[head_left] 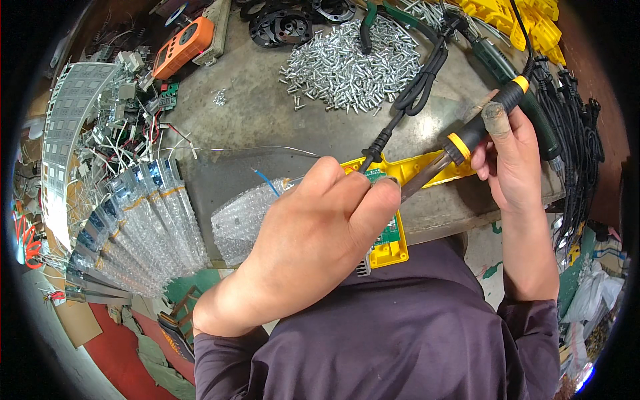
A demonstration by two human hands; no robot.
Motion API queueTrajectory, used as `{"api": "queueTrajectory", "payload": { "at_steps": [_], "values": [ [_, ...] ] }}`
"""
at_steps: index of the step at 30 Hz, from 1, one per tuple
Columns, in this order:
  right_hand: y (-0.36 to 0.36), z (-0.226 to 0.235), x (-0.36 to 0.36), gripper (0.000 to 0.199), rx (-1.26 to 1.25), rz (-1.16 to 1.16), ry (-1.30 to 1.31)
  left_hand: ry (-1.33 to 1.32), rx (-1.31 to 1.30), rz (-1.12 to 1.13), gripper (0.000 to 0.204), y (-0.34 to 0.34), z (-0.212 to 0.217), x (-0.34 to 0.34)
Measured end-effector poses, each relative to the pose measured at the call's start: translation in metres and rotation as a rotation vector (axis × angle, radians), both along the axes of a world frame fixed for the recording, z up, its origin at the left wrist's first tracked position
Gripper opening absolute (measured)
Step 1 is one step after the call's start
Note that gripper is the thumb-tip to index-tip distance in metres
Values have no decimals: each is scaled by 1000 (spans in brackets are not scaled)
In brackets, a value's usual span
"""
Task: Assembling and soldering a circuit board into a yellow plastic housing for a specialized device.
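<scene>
My right hand (pixel 512 147) grips the black-and-yellow handle of a soldering iron (pixel 471 135). The iron's metal shaft slants down-left towards my left hand (pixel 327 230), which hides the tip. The left fingers are pinched together over a yellow plastic housing (pixel 393 256). A green circuit board (pixel 389 233) shows inside that housing, partly covered by the hand. Thin solder wire (pixel 267 147) runs across the table into the left hand; the pinch itself is hidden. A black power cord (pixel 377 147) enters the housing at its far side. Bubble wrap (pixel 233 223) with a blue wire lies beside the left hand.
Silver screws (pixel 350 63) lie heaped at the back, near black rings (pixel 280 28). A dark green electric screwdriver (pixel 497 60) lies right. Bubble-wrapped parts (pixel 153 233) fan out left, below an orange meter (pixel 183 48). Black cords (pixel 573 133) hang at the right edge.
</scene>
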State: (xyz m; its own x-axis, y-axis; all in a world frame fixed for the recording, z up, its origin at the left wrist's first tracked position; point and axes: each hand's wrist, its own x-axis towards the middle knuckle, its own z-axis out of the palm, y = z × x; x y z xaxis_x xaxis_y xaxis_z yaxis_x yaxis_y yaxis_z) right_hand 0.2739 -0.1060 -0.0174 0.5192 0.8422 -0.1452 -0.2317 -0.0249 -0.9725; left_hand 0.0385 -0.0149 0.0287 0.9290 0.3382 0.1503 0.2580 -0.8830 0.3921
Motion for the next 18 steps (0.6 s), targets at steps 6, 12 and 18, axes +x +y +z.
{"api": "queueTrajectory", "payload": {
  "at_steps": [6,12,18],
  "values": [
    [-3,-7,4,30,-13,5,-23,3,27,0,24,-2,2,1],
    [-4,-8,5,34,-35,-6,-34,5,-64,40,20,-4,6,2],
    [-4,-8,4,33,-17,-6,-38,13,-83,33,17,-3,7,1]
  ]
}}
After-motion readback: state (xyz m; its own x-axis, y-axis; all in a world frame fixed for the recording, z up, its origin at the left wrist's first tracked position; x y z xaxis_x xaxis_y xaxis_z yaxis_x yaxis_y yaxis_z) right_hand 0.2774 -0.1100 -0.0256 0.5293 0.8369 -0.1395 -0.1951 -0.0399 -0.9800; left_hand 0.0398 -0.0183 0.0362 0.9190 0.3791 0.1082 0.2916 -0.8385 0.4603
